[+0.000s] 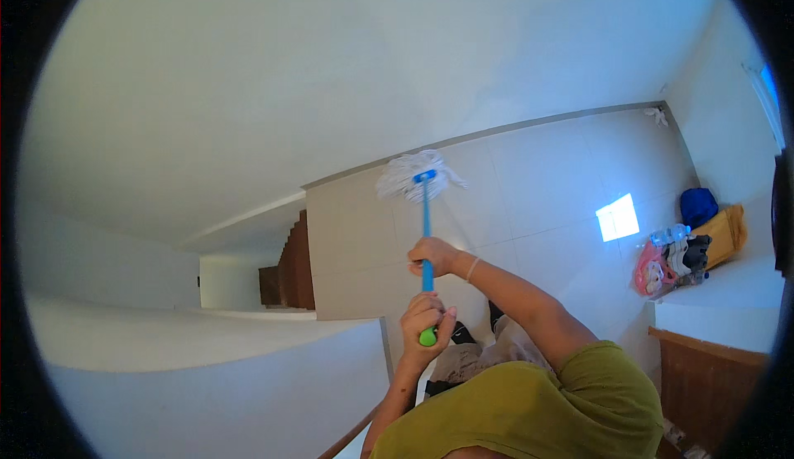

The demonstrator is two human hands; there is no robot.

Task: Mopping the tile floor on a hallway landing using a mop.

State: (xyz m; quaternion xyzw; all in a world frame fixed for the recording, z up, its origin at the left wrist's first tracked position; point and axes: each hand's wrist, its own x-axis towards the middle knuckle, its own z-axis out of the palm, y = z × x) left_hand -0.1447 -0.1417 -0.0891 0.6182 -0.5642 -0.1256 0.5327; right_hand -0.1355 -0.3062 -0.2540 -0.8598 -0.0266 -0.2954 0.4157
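A string mop with a blue handle (pixel 426 214) reaches away from my body over the tiled floor (pixel 471 229). Its white mop head (pixel 403 177) is spread on the tiles close to the base of the wall, under a blue clamp (pixel 425 176). My left hand (pixel 425 325) wraps the top end of the handle, where a green cap (pixel 428 336) shows. Farther down the handle, my right hand (pixel 437 257) grips it; a thin band circles that wrist.
Brown stairs (pixel 296 267) drop away at the floor's left edge, beside a low white wall (pixel 248 372). On the right lie a pink plastic bag (pixel 648 273), a water bottle (pixel 670 234), a blue bundle (pixel 698 206) and a yellow-orange bag (pixel 719 232). A white scrap (pixel 657 116) lies in the far corner.
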